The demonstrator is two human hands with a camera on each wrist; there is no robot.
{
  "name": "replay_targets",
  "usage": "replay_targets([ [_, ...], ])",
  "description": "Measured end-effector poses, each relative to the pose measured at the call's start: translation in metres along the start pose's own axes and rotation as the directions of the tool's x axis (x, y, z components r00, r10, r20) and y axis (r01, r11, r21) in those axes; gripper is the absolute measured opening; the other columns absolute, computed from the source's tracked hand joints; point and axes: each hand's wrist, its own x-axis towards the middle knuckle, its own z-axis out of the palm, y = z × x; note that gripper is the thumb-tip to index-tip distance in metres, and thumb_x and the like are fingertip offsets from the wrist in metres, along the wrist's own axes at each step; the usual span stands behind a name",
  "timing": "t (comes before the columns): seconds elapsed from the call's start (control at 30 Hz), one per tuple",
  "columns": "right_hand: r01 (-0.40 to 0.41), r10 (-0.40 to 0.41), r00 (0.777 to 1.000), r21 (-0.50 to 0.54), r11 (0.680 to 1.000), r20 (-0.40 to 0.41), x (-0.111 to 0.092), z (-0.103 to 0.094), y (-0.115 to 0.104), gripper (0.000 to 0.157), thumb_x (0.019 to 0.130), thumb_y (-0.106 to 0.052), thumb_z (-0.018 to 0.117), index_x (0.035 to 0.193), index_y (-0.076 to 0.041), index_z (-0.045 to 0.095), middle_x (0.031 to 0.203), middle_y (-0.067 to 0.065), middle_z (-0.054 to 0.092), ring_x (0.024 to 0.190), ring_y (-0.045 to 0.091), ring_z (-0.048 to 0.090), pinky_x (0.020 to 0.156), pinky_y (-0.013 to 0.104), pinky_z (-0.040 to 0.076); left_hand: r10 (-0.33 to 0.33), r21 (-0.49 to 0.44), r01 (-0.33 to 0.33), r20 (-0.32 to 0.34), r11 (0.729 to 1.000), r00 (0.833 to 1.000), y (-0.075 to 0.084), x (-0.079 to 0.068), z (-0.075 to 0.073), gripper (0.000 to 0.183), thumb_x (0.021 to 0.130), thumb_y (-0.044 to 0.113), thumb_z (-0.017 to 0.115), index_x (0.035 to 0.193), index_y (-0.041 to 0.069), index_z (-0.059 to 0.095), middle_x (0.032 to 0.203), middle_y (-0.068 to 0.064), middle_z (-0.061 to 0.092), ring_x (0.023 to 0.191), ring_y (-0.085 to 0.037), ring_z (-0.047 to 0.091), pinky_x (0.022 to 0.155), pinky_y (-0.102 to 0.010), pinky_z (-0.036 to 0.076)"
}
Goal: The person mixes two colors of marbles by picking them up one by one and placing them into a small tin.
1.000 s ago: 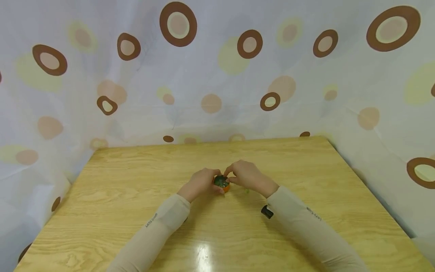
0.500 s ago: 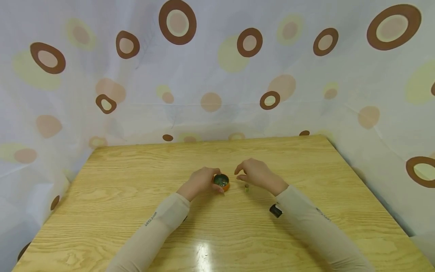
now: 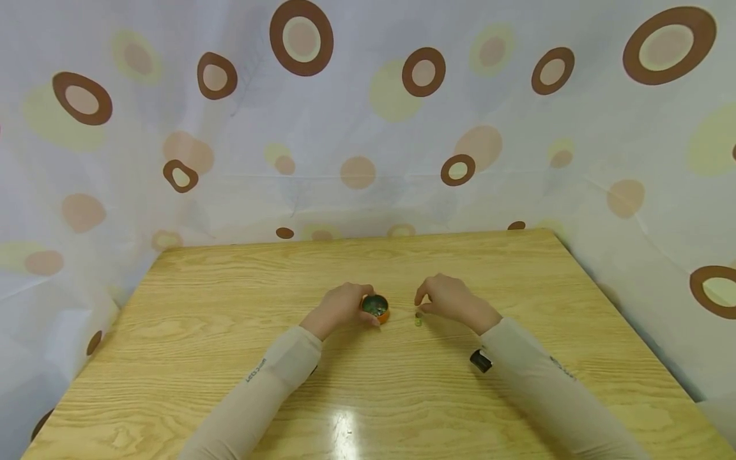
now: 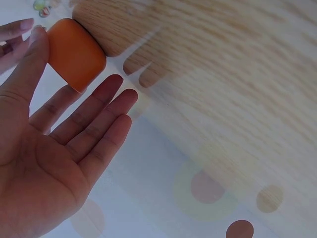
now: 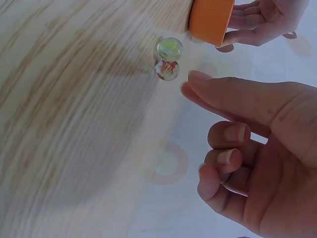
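Observation:
A small round orange bowl (image 3: 384, 319) with a dark inside stands on the table. Small shiny things lie in it, too small in the head view to tell. My left hand (image 3: 342, 308) grips its left side between thumb and fingers; in the left wrist view the orange wall (image 4: 74, 54) sits at the fingertips. Two clear glass marbles lie side by side on the wood, one with yellow-green (image 5: 170, 49) and one with red and white (image 5: 167, 70). Thumb and forefinger of my right hand (image 3: 454, 301) are close beside them, apart from them, holding nothing visible. Its other fingers curl loosely.
The wooden table (image 3: 259, 275) reaches back to a white curtain (image 3: 322, 128) with brown and yellow circles, which also hangs at both sides. A black wrist device (image 3: 481, 361) sits under the right sleeve.
My right hand has left the bowl's rim and moved right, to the marbles. The left hand keeps its grip on the bowl in the same place.

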Motion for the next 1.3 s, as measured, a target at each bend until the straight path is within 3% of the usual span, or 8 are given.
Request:
replay_targets([
  [0.3,0.0,0.0,1.0,0.005,1.0,0.027,0.0014,0.0035,0.0003,0.008,0.086,-0.013,0.073,0.093,-0.011,0.077,0.094,0.004,0.07,0.068,0.012,0.056,0.059,0.031,0.049,-0.002,-0.003,0.002,-0.001,1.0,1.0,-0.0003,-0.0003,-0.0006,0.057,0.076,0.039,0.078,0.122,0.01,0.062,0.1,-0.008,0.067,0.082,-0.019,0.059,0.076,-0.036,0.051],
  [1.03,-0.013,0.013,1.0,0.007,1.0,0.012,0.0043,0.0066,0.0033,0.007,0.085,-0.014,0.074,0.091,-0.012,0.076,0.1,0.008,0.071,0.077,0.019,0.064,0.065,0.036,0.053,0.0,0.002,0.0,-0.001,1.0,1.0,0.0011,-0.0032,-0.0014,0.056,0.077,0.04,0.077,0.122,0.011,0.062,0.101,-0.005,0.067,0.084,-0.018,0.058,0.074,-0.035,0.05],
  [1.3,0.011,-0.011,1.0,0.019,1.0,-0.013,0.0055,0.0071,0.0032,0.009,0.086,-0.013,0.073,0.093,-0.009,0.075,0.092,0.006,0.072,0.067,0.014,0.062,0.06,0.032,0.051,-0.002,0.004,0.002,-0.005,1.0,1.0,0.0006,-0.0029,-0.0011,0.055,0.077,0.04,0.077,0.121,0.011,0.062,0.1,-0.006,0.066,0.083,-0.019,0.057,0.074,-0.036,0.05],
])
